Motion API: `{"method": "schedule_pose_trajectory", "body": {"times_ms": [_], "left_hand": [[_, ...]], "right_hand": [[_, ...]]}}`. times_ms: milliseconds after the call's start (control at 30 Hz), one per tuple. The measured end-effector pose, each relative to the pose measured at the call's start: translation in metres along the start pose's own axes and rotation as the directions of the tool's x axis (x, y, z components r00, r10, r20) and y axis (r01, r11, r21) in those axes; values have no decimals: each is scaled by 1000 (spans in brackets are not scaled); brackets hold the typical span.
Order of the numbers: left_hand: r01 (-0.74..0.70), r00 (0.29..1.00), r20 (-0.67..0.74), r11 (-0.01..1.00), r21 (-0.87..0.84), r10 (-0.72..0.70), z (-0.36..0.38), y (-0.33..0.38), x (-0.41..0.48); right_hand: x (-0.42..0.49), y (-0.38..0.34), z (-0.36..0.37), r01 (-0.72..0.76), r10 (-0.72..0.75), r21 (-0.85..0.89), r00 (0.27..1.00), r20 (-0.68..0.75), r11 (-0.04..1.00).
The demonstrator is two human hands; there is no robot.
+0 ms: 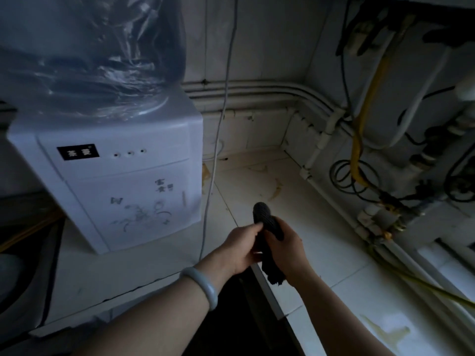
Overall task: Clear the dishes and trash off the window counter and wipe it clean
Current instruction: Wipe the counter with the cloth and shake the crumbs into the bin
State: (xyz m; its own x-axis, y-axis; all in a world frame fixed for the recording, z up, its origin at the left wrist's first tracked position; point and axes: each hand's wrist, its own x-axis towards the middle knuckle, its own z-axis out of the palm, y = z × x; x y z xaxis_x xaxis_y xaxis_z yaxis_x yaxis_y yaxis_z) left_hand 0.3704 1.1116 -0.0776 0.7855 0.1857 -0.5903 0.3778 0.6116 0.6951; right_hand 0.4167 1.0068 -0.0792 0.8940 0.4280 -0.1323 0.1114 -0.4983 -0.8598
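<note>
Dark ribbed cloth (bunched) in both hands' fingers

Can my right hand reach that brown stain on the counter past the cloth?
Probably yes. The right hand, gripping the dark cloth with the left hand, is just short of the brown stain; only counter shows between them.
</note>
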Motion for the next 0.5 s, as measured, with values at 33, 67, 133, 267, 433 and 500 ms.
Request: {"method": "schedule_pose_trajectory", "body": {"times_ms": [33,67,133,267,433,500], "left_hand": [[-48,995,-79,980,196,65,-3,3,7],[-88,982,-129,932,353,141,-6,7,15],[-114,957,-171,846,520,233,-15,17,27],[-43,909,-244,658,752,338,-31,45,46],[5,913,-260,631,776,313,-42,62,79],[46,894,-306,614,788,326,-44,67,93]], "right_hand": [[9,5,2,1,0,-50,1000,12,999],[19,8,5,15,-12,-132,1000,23,991],[43,13,14,58,-46,-281,998,49,958],[87,23,46,243,-132,-549,963,234,800],[115,11,74,487,-120,-568,818,562,663],[137,5,87,493,-134,-549,814,566,675]]}}
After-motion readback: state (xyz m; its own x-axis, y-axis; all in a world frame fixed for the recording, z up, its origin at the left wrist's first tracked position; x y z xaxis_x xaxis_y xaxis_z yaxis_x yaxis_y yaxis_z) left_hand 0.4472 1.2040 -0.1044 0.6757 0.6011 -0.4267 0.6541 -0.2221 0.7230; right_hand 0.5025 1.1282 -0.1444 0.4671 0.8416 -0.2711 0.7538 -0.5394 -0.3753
